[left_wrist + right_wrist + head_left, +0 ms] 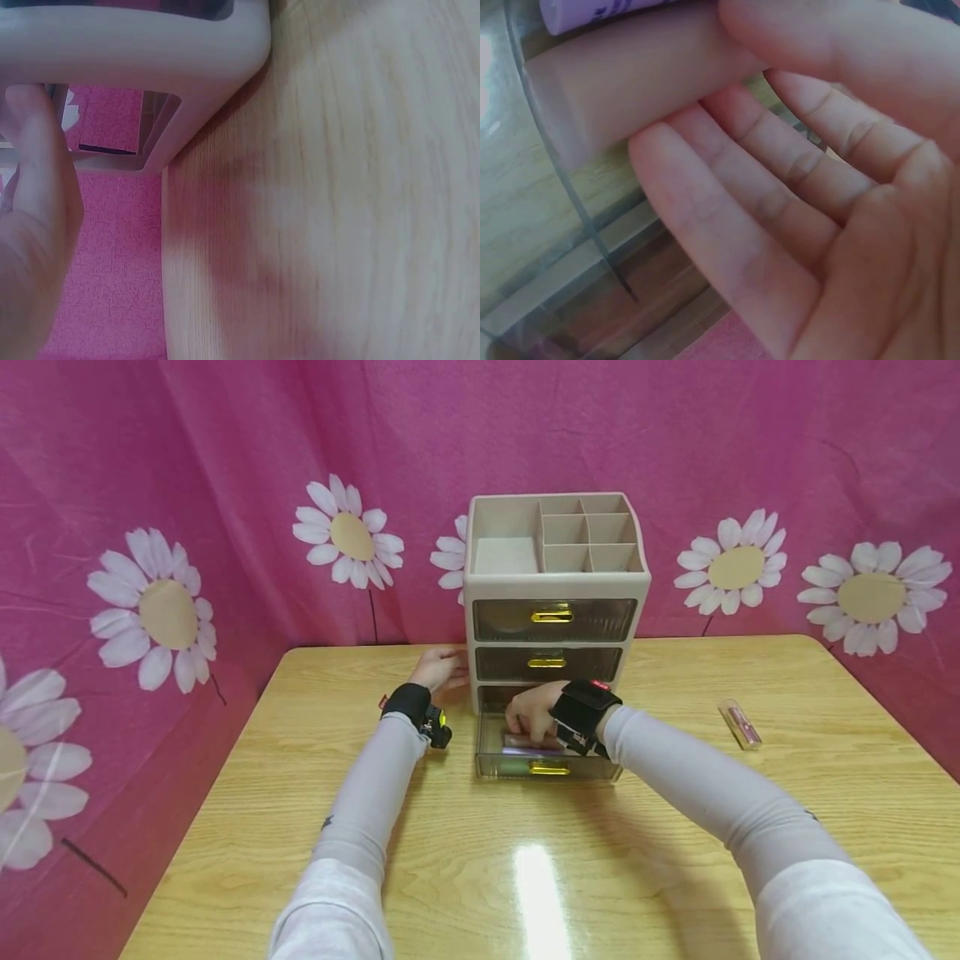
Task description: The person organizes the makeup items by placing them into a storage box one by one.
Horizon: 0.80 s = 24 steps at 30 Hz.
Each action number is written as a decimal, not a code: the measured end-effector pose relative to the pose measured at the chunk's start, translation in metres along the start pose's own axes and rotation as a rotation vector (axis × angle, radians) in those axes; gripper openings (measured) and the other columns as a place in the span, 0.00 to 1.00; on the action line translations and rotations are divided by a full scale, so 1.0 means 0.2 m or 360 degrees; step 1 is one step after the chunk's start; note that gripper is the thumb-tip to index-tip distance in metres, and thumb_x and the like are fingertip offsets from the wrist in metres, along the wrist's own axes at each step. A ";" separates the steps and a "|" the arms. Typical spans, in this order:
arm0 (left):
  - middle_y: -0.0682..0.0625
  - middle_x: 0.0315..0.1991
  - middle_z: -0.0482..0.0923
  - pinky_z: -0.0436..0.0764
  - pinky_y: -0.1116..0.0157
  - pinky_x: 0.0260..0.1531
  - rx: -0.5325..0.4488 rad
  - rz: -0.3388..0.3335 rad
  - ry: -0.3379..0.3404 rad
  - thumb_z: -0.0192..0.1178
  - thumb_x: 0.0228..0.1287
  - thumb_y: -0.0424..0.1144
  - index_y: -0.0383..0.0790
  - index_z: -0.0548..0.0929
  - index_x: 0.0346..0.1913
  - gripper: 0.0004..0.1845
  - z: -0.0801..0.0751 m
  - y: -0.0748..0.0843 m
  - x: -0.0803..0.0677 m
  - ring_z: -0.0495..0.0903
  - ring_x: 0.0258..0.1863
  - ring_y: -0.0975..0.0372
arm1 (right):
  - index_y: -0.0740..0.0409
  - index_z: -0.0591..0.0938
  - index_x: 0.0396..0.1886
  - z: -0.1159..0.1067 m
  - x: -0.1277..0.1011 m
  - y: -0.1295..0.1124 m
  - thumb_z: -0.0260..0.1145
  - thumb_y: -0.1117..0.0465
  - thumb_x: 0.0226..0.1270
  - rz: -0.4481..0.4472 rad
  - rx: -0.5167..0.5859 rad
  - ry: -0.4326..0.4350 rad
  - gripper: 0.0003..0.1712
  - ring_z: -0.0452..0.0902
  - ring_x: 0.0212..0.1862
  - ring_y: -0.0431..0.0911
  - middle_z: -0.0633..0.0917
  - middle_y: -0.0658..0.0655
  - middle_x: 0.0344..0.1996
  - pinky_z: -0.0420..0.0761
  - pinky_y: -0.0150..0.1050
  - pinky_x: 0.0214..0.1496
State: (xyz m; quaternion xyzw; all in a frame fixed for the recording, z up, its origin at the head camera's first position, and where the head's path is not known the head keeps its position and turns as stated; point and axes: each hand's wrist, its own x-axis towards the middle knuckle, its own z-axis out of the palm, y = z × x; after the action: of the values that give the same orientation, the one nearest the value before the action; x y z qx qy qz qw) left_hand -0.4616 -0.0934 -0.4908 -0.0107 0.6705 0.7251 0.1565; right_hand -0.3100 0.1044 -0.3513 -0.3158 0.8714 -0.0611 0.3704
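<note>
A beige drawer organizer (pixel 557 586) stands on the table, its bottom drawer (pixel 489 766) pulled out. My right hand (pixel 534 711) reaches down into that drawer. In the right wrist view, thumb and fingers pinch a pale pink cosmetic tube (pixel 645 82); its far end is hidden by the thumb. Right beside it lies a purple tube (pixel 592 10) with dark lettering. My left hand (pixel 441 670) is against the organizer's left side, fingers extended. In the left wrist view, the left thumb (pixel 34 124) shows by an opening in the organizer's side wall; the other fingers are mostly hidden.
A small clear-and-pink cosmetic tube (pixel 740 725) lies on the wooden table (pixel 450 860) to the right. Two upper drawers (pixel 502 621) with gold handles are closed, below several top compartments (pixel 506 556). A pink flowered curtain (pixel 450 427) hangs close behind the table.
</note>
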 end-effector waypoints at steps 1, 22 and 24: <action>0.40 0.48 0.76 0.81 0.61 0.41 0.0021 -0.0006 0.0013 0.52 0.65 0.31 0.33 0.64 0.65 0.25 0.05 0.08 -0.13 0.79 0.43 0.54 | 0.62 0.74 0.34 0.00 0.00 0.00 0.58 0.79 0.44 -0.0002 -0.0010 0.0001 0.16 0.67 0.21 0.40 0.71 0.52 0.26 0.69 0.27 0.19; 0.39 0.49 0.75 0.80 0.58 0.43 0.0002 -0.0035 0.0031 0.51 0.66 0.30 0.36 0.66 0.64 0.23 0.02 0.04 -0.05 0.78 0.44 0.52 | 0.63 0.73 0.54 0.00 -0.23 -0.08 0.61 0.66 0.61 -0.0374 -0.0265 0.0695 0.20 0.74 0.49 0.51 0.78 0.61 0.48 0.75 0.44 0.52; 0.39 0.48 0.75 0.80 0.59 0.43 -0.0005 -0.0025 0.0020 0.51 0.66 0.30 0.35 0.67 0.63 0.22 0.06 0.11 -0.16 0.78 0.43 0.52 | 0.61 0.74 0.54 0.03 -0.28 -0.10 0.62 0.65 0.61 -0.0457 -0.0365 0.0968 0.20 0.76 0.49 0.49 0.78 0.58 0.49 0.77 0.43 0.50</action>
State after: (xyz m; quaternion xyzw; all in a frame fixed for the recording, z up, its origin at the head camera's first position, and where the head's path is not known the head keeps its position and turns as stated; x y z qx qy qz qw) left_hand -0.4349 -0.0898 -0.4606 -0.0208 0.6703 0.7248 0.1579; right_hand -0.2660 0.1230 -0.3151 -0.4419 0.8898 -0.1055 0.0437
